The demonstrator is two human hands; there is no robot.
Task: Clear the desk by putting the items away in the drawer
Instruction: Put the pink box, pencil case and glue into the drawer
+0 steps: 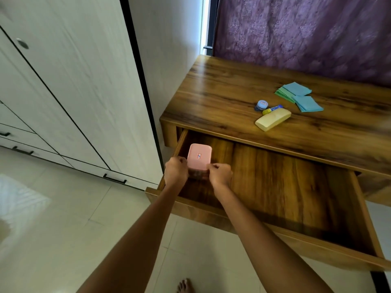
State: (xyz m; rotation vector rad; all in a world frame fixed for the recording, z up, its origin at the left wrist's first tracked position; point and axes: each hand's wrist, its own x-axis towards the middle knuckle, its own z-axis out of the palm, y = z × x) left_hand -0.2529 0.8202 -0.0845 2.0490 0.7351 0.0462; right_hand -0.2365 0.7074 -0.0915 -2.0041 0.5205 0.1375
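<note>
A pink-lidded box [199, 156] sits at the left end of the open wooden drawer [296, 187]. My left hand [176, 170] grips its left side and my right hand [220, 173] grips its right side. On the wooden desk [222, 96] lie a cream case [273, 119], a yellow and blue glue stick [271, 109], a small blue jar [262, 105], and blue and green folded cloths [299, 98]. The lower part of the box is hidden behind my hands.
White wardrobe doors and drawers [63, 92] stand to the left. A purple curtain [306, 32] hangs behind the desk. The floor is pale tile [53, 218], and a bare foot [185, 286] shows at the bottom edge.
</note>
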